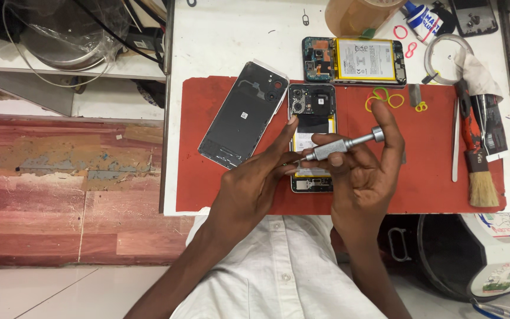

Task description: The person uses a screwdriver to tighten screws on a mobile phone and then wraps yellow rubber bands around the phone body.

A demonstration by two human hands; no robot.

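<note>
- Silver screwdriver (343, 143) sits pinched in the right hand (364, 177), mid-frame.
- Left hand (255, 183) closes fingertips on its tip, above the opened phone (312, 118).
- Red mat (426, 171) covers the table (231, 35).

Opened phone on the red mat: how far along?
Done: grey back cover is off, lying beside the opened black phone. In hand: right hand holds silver metal screwdriver, tip at left hand fingertips. Left: the phone is uncovered, its inner parts exposed.
</note>
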